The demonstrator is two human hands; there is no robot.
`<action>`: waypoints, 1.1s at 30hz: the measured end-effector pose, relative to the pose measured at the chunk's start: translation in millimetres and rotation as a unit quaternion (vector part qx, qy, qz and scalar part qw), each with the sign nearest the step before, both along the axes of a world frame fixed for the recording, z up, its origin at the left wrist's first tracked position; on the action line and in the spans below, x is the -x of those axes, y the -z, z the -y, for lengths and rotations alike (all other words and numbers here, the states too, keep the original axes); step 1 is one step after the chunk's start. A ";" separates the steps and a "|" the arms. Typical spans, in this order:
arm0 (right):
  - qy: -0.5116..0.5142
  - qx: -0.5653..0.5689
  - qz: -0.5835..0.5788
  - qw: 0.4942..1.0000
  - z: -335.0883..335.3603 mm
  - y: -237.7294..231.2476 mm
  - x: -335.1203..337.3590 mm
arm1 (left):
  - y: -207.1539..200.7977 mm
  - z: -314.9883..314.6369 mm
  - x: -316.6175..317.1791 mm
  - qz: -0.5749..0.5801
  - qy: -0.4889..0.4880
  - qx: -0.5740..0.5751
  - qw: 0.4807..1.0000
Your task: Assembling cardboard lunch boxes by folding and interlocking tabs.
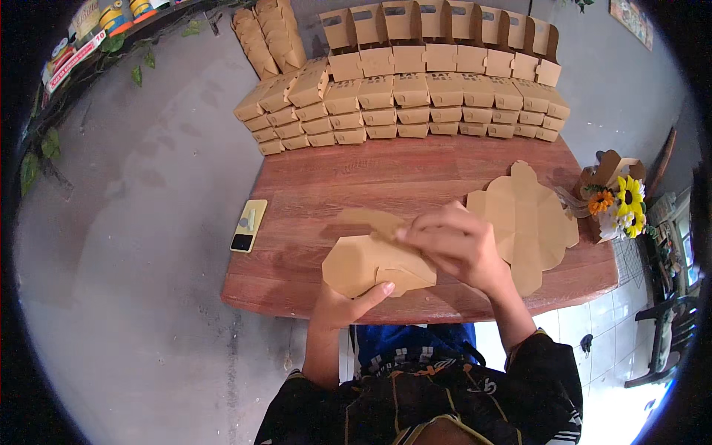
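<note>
A partly folded brown cardboard box point(352, 259) is held above the near part of the table. My left hand point(348, 305) grips it from below, the thumb lying over a side flap. At its upper edge my right hand point(456, 245), a little blurred, pinches a raised flap point(368, 219) between thumb and fingers. To the right of that hand a flat, unfolded cardboard blank point(530, 215) with rounded flaps rests on the table.
Rows of folded cardboard boxes point(411, 93) are stacked along the far edge of the wooden table point(311, 185). A phone in a yellow case point(248, 226) lies at the left edge. Artificial flowers point(627, 200) stand by the right edge. A dark chair point(664, 341) is beyond on the right.
</note>
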State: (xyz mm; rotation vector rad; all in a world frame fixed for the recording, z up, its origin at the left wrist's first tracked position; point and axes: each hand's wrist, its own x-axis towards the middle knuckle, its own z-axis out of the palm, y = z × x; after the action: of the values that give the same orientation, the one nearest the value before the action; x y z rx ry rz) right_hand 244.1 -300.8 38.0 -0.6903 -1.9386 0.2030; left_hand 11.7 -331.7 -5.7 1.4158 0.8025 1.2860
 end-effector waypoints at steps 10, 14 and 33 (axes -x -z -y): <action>0.011 -0.136 0.238 0.962 20.3 -1.7 3.4 | -1.3 -3.1 13.1 -0.023 0.042 -0.002 0.999; -0.005 -0.024 0.194 0.981 22.6 -1.8 3.8 | 9.4 -4.6 11.7 -0.004 -0.020 -0.005 1.000; 0.078 0.064 -0.028 0.995 24.0 75.0 5.7 | 47.3 -4.8 18.7 -0.273 -0.091 -0.164 0.943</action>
State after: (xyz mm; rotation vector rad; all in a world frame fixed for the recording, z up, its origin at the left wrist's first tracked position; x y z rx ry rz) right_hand 238.5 -324.8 -37.0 -0.9072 -1.8212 0.2487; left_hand -6.9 -326.9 -52.9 2.0584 1.1450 1.2126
